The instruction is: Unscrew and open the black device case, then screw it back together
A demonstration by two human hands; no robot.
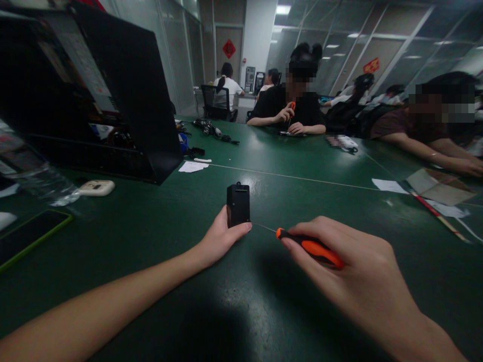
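My left hand (222,234) is closed around a small black box (239,203), with its thumb along the lower front edge. The box stands upright and has a small loop on top and a slot near its upper end. In my right hand (350,261) is a screwdriver (317,250) with an orange and black handle, gripped between thumb and fingers. Its thin shaft points left, and the tip meets the box's lower right corner, close to my left thumb. Whether the tip sits in a screw is too small to tell.
A large open black case (128,95) stands at the left, beside a plastic bottle (45,176), a white oval object (97,188) and a green-edged phone (33,234). Cables (211,129) lie farther back on the green table (302,196). Across it, a person (289,100) holds another screwdriver.
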